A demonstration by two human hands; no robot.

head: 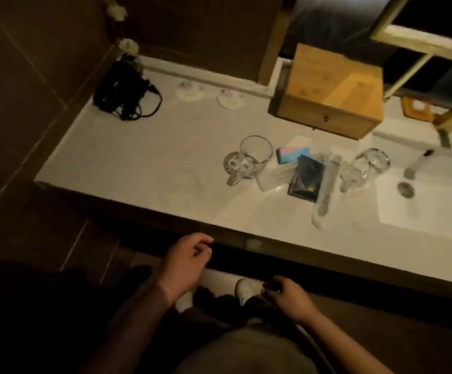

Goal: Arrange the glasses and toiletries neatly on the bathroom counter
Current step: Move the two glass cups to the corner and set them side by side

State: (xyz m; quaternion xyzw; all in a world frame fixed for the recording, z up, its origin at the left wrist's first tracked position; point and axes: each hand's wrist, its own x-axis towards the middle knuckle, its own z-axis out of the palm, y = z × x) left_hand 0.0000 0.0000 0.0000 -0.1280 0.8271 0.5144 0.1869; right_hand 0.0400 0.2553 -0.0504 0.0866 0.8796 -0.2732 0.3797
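both hands hang below the counter (pixel 138 147) edge, nothing in them: left hand (pixel 185 261) loosely curled with fingers apart, right hand (pixel 291 298) lower, fingers half bent, also empty. up top, one glass mug (pixel 251 157) sits left of the toiletry clutter, the other glass mug (pixel 365 167) right at the sink (pixel 435 211) rim. between them a dark sachet (pixel 305 179), a blue-pink packet (pixel 293 153) and a long wrapped item (pixel 327 190) overlap. risk, i'd say: a careless reach nudges that right mug into the basin, or drags the wrapped piece off the front edge. dim light won't help.
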